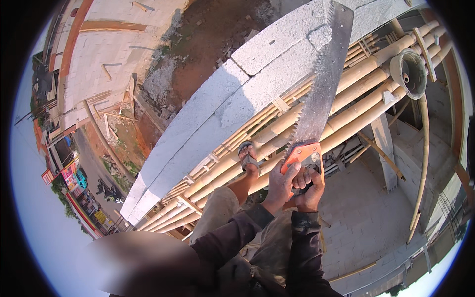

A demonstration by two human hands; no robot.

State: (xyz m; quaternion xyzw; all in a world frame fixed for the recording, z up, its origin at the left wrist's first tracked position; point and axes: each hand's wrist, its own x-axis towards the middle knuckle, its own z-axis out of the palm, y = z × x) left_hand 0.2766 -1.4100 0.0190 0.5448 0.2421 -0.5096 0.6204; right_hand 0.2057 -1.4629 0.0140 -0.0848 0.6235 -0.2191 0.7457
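A hand saw with a long, toothed grey blade [320, 84] and an orange handle [308, 148] is in front of me. The blade points away and to the right, its teeth on the left edge and its tip over the pale block wall [213, 106]. My left hand [283, 185] is closed at the handle's left side, thumb up against the orange part. Around the handle's right side my right hand [311, 190] is closed too, fingers curled. The palms are hidden. Whether the teeth touch the blocks, I cannot tell.
Bamboo poles [363, 69] run beside the wall, with my sandalled foot [247, 156] on them. A dark bucket [413, 74] stands on the poles at the far right. Lower down lie a block floor [361, 208] to the right and rubble-strewn ground [208, 44] beyond the wall.
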